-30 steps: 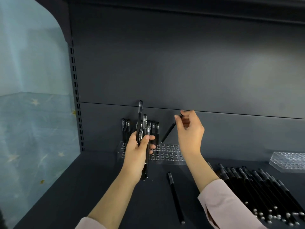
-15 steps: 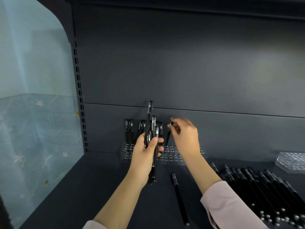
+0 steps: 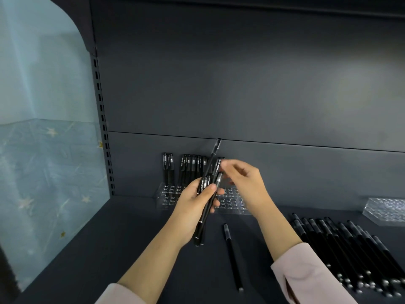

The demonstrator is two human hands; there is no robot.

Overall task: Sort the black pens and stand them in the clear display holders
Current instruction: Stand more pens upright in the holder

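Gripping slim black plastic pens, the left hand hovers by the clear acrylic holder; the right hand is blurred, grip unclear.

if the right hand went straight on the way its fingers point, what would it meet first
Probably the bundle of pens that the left hand grips: the right hand points left at their upper ends. The standing pens in the clear holder look farther back, but depth is unclear.

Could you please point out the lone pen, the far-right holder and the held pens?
lone pen (image 3: pixel 232 257): head view, mid-barrel
far-right holder (image 3: pixel 386 209): head view, top face
held pens (image 3: pixel 199 230): head view, lower barrels
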